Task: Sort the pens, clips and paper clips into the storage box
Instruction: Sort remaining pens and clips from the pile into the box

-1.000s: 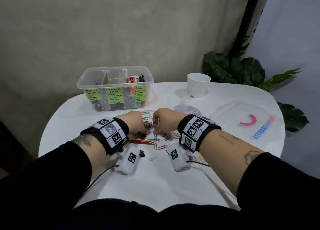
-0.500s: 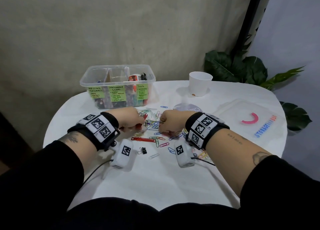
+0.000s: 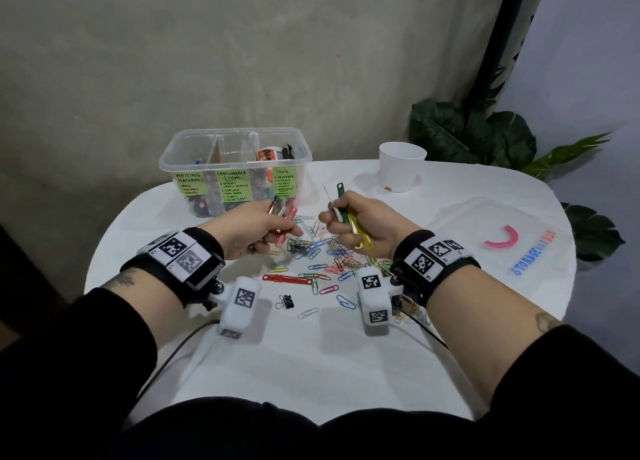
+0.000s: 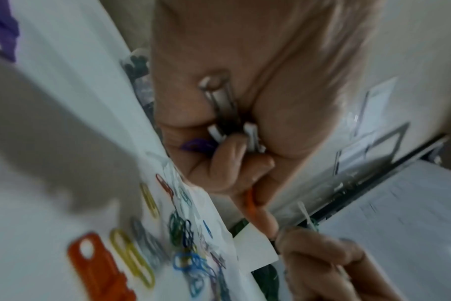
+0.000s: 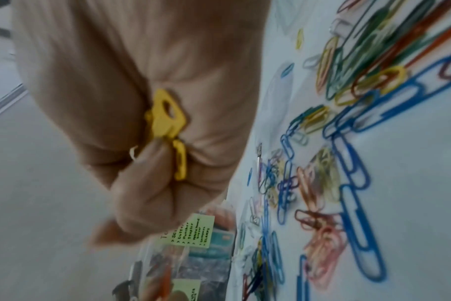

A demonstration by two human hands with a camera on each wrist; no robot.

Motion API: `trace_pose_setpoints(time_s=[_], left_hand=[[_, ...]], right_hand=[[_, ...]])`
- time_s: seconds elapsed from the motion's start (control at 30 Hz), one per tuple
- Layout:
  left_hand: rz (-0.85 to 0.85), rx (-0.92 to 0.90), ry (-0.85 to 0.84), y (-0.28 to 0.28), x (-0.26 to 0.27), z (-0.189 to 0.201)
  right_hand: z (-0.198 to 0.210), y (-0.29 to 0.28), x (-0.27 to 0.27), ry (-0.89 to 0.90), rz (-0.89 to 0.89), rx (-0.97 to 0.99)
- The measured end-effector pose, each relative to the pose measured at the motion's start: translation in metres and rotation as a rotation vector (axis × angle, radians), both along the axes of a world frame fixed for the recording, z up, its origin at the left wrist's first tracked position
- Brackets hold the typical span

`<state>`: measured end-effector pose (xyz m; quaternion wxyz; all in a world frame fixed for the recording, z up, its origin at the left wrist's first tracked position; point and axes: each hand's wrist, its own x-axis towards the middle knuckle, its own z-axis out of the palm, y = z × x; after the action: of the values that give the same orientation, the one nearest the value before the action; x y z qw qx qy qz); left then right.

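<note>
Fingers curled around clips

A white cup stands on the white table, leafy plant behind.

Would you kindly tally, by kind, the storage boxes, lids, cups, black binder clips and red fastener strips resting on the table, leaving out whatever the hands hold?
storage box: 1
lid: 1
white cup: 1
black binder clip: 1
red fastener strip: 1
Total: 5
</note>
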<state>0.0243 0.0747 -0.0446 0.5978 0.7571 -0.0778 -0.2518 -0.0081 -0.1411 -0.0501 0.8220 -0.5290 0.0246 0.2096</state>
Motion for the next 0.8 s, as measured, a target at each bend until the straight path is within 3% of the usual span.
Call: trace_pose_setpoints(time_s=[0.1, 0.2, 0.37, 0.53, 0.7, 0.8], left_hand=[[-0.224, 0.262, -0.215, 0.002, -0.004, 0.0], [-0.346, 0.58, -0.469, 0.001, -0.007, 0.006], [-0.545, 0.745, -0.479, -0.001, -0.011, 0.009], [-0.66, 0.8, -0.497, -0.012, -0.009, 0.002], [-0.703, 0.814, -0.482, -0.013, -0.002, -0.004], [-0.694, 0.821, -0.456, -0.009, 0.002, -0.006]], right_hand=[[0.002, 0.002, 0.01, -0.036, -0.076, -0.031], [0.002, 0.004, 0.023, 0.022, -0.108, -0.218], [0.004, 0.023, 0.045, 0.055, -0.296, -0.64], [0.004, 0.043, 0.058, -0.175, -0.025, -1.37], [0.0, 0.056, 0.067, -0.194, 0.13, -1.609], [0.004, 0.056, 0.068, -0.17, 0.231, -1.652]])
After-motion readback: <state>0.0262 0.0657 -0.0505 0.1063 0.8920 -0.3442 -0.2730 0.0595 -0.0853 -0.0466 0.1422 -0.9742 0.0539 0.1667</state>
